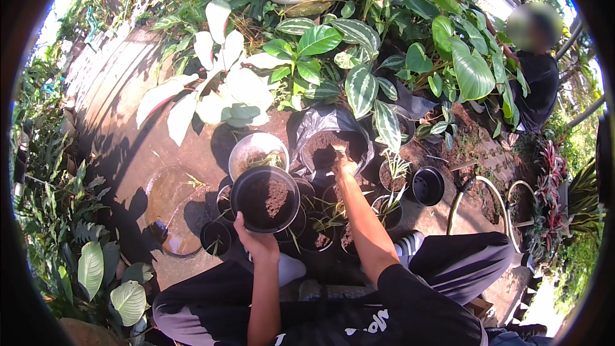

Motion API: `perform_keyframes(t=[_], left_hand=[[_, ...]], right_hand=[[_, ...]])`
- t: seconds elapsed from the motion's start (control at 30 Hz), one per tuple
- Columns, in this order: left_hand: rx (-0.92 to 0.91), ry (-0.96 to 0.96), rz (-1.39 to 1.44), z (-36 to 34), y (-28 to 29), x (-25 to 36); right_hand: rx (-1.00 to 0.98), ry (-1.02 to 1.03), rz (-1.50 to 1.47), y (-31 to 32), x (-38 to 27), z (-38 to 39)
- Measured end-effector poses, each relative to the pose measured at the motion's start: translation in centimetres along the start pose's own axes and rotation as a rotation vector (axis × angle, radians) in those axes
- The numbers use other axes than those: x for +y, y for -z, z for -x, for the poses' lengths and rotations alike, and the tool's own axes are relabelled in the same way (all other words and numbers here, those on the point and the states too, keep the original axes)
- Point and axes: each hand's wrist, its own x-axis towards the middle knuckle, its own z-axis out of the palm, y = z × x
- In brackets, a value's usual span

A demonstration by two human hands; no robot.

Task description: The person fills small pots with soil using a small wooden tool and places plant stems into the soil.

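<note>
My left hand (257, 243) grips the lower left side of a round black plant pot (245, 193), thumb along its wall. The pot is tipped, and a patch of dark soil (277, 197) lies inside it. Ahead and to the right, my right hand (346, 166) reaches into a black plastic bag (310, 122) that holds loose brown soil (318, 143). Its fingers are closed around something pale brown, too small and partly hidden to name. Just beyond the black pot stands a white bucket-like pot (239, 151) with some green leaves in it.
Several small black pots with thin seedlings crowd below my arms. Another black pot (428, 187) stands to the right, near a curved pale hose (456, 208). A shallow round tray (154, 195) lies left. Broad-leaved plants (362, 93) fill the far side; a person (541, 90) is far right.
</note>
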Motion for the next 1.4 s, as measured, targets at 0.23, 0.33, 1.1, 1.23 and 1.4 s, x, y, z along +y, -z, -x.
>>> perform_keyframes(t=[0.23,0.33,1.1,1.23,1.4], left_hand=[[-0.004,0.008,-0.001,0.3,-0.7,-0.2],[0.01,-0.003,-0.005,0.3,-0.3,-0.2],[0.062,-0.002,-0.007,-0.2,0.6,-0.6],[0.037,-0.003,0.018,-0.1,0.3,-0.7],[0.051,0.0,0.012,-0.3,0.4,-0.9]], right_hand=[[-0.133,0.039,0.02,1.1,-1.7,-0.6],[-0.156,0.059,0.051,1.4,-1.5,0.4],[0.084,0.167,0.381,-1.6,3.2,-0.2],[-0.098,0.26,0.346,0.1,1.9,-0.5],[-0.115,0.273,0.446,-0.2,0.9,-0.3]])
